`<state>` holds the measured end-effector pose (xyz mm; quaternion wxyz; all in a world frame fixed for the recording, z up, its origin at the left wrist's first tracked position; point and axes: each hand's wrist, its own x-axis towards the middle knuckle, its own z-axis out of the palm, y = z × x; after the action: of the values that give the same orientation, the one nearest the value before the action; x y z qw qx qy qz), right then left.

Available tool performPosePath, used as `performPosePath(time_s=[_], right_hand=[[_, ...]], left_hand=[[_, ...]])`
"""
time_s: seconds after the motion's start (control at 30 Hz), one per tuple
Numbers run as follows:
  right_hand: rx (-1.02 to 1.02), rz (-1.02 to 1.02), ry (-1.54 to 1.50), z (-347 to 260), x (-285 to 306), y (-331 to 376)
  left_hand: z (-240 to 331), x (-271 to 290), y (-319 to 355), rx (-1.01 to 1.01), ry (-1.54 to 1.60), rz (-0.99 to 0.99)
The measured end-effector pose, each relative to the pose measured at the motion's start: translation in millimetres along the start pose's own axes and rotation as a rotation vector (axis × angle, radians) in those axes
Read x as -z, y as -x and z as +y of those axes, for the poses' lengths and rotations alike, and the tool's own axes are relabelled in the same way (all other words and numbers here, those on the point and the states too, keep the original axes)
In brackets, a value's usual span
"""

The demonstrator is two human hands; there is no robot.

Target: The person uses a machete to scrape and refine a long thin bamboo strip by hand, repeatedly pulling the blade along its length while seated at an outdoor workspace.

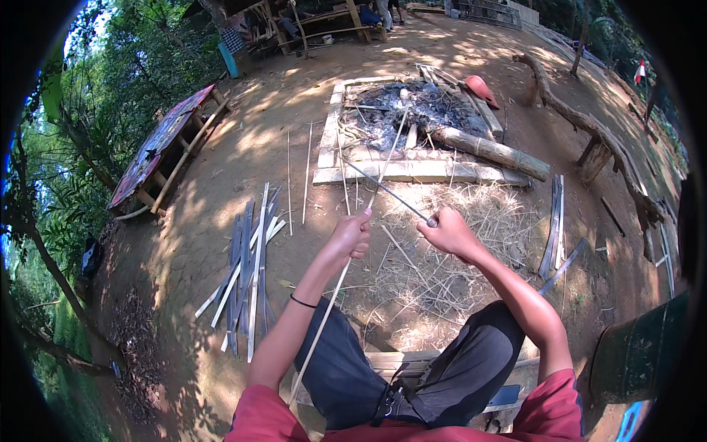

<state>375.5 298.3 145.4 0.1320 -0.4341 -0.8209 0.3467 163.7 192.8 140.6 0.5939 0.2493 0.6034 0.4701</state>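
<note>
left hand (349, 237) grips a thin bamboo stick (383, 166); right hand (445, 232) grips a knife (387, 191) crossing it just beyond the fingers. shaving seems midway: many finished strips (247, 272) lie left.

Sunlit dirt yard (243, 147), ash firepit (412, 110)

The near end of the long bamboo stick (346, 265) disappears behind the red sleeve (261, 420). People under the far shelter (309, 22) are cut off by the top edge.
</note>
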Motion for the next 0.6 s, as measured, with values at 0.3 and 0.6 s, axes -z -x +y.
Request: performPosePath(time_s=[0.3, 0.6], right_hand=[[0.098, -0.075, 0.296, 38, -48, -7], [0.225, 0.020, 0.356, 72, -119, -12]], left_hand=[[-73, -2, -4, -0.002, 0.152, 0.090], [-109, 11, 16, -0.037, 0.044, 0.278]])
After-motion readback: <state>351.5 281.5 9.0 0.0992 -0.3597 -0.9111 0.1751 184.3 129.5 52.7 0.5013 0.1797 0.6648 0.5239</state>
